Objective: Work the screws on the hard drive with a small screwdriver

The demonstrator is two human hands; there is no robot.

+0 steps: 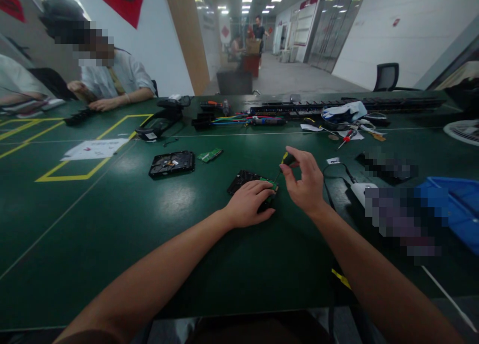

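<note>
My left hand (250,204) lies over a black hard drive (241,180) on the green table, gripping its near side and covering much of it. A bit of green circuit board (274,185) shows at the drive's right end, past my fingertips. In my right hand (306,181) is a screwdriver (287,159) with a black and yellow handle, pinched between thumb and fingers. Its thin shaft slants down to the board's edge; the tip is too small to make out. Another hard drive (172,164) and a loose green circuit board (210,156) lie farther left.
Cables (239,120), tools and a red screwdriver (349,137) lie along the back. At right are a white power strip (362,191) with its cord, and a blue tray (454,209). A paper sheet (95,148) lies left; a co-worker (116,79) sits beyond it.
</note>
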